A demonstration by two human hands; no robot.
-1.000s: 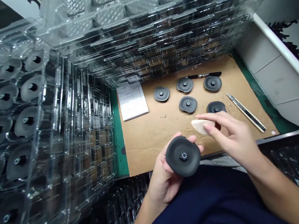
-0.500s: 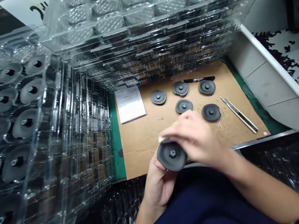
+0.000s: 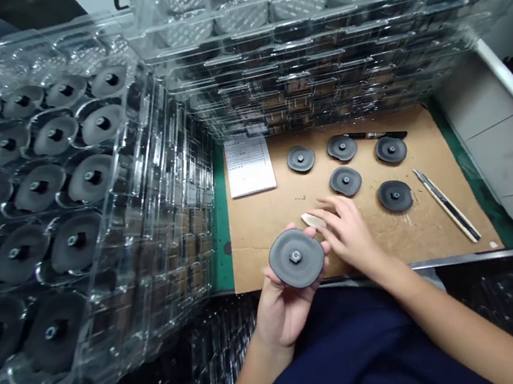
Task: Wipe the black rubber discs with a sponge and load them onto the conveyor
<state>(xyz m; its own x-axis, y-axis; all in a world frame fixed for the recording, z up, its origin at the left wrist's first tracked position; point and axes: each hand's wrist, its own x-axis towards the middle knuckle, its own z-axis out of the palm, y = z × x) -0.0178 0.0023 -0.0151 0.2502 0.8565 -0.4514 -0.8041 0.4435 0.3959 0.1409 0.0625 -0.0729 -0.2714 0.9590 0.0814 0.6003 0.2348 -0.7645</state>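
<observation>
Five black rubber discs (image 3: 346,181) lay on cardboard (image 3: 263,230). The left hand (image 3: 286,311) cupped a sixth disc (image 3: 296,259), palm up; the right hand (image 3: 350,235) pinched one pale wedge (image 3: 313,220).

Five black discs (image 3: 346,181) lie on cardboard (image 3: 256,251), a sixth disc (image 3: 296,257) in the left hand (image 3: 284,312).

- matte charcoal disc (image 3: 286,267), dark centre nut (image 3: 295,256)
- cream wedge (image 3: 313,220)
- tan cardboard (image 3: 262,224) on green mat (image 3: 220,250)
- clear tray (image 3: 242,17), diamond-dimpled pattern
- white sheet (image 3: 249,166), black print
- cream knife (image 3: 446,205), black stripe
</observation>
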